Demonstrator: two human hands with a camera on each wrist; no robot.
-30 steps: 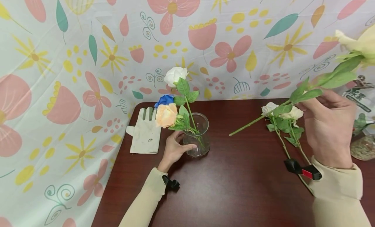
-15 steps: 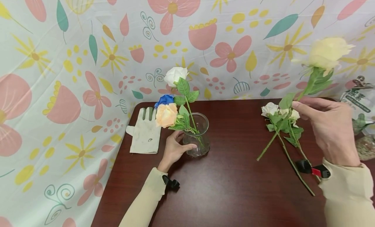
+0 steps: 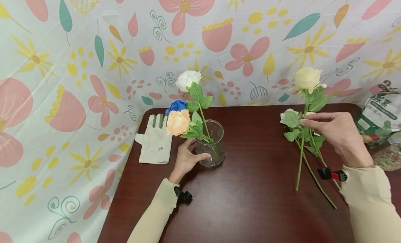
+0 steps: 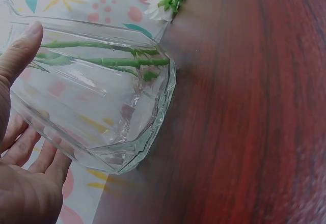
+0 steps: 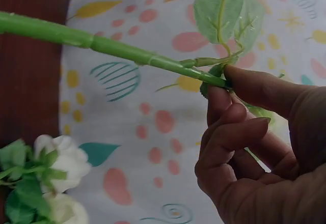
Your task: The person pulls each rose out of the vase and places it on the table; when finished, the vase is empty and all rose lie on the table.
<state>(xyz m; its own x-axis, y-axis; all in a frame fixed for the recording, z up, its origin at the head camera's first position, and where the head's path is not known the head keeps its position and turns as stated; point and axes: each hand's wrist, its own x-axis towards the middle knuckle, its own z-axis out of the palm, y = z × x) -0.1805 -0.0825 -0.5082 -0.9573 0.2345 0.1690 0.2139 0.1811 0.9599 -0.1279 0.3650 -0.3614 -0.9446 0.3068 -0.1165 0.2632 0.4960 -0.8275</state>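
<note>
My left hand (image 3: 188, 158) grips the clear glass vase (image 3: 216, 156), thumb on the near side and fingers round the left. Inside the vase the green stems (image 4: 117, 61) reach down toward its faceted base. A white rose (image 3: 188, 80), a blue rose (image 3: 176, 106) and a peach rose (image 3: 178, 123) lean out over the left rim. On the right, my right hand (image 3: 339, 135) pinches a pale yellow rose (image 3: 308, 79) by its stem (image 5: 127, 51) between thumb and fingers. The rose stands nearly upright, its stem end pointing down, above white roses (image 5: 63, 165) lying on the table.
A white work glove (image 3: 155, 145) lies left of the vase on the dark wooden table (image 3: 244, 201). At the far right stand a printed bag (image 3: 377, 117) with a clip and a glass container (image 3: 390, 158). A flower-patterned cloth (image 3: 244, 86) hangs behind.
The yellow rose has swung from tilted right to nearly upright, and its bloom has moved left and down. My right hand has turned with it. The left hand stays on the vase.
</note>
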